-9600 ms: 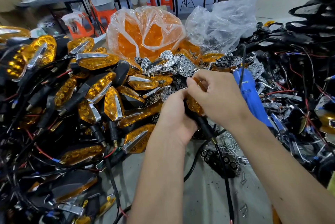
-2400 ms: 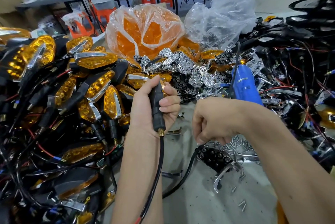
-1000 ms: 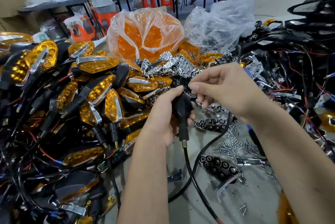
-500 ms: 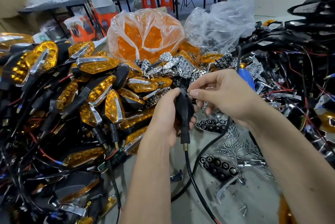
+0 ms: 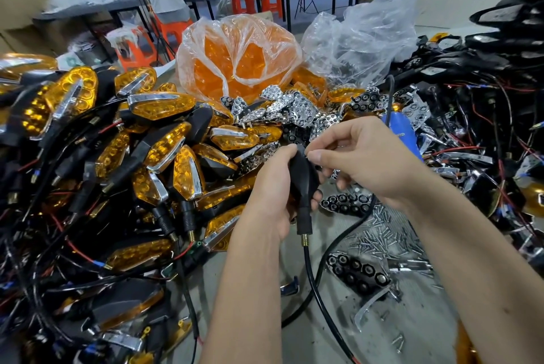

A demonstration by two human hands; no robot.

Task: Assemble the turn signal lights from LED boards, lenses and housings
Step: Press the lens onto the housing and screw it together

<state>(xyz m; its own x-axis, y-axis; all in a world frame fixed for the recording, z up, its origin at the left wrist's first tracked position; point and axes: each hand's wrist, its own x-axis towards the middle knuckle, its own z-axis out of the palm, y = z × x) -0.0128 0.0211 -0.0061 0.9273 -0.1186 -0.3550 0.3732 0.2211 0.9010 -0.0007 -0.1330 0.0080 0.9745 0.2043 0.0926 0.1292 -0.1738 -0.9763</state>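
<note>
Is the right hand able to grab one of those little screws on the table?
Probably yes: the screws lie loose just below the right hand, nothing covering them. Its fingertips seem busy at the black housing, though.

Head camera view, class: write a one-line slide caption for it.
Left hand grips a black housing while the right hand pinches something tiny at its top, beside piled amber turn signals.

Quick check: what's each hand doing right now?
Left hand: grips the black housing.
Right hand: fingertips pinched at the housing's top; what they hold cannot be told.
</note>
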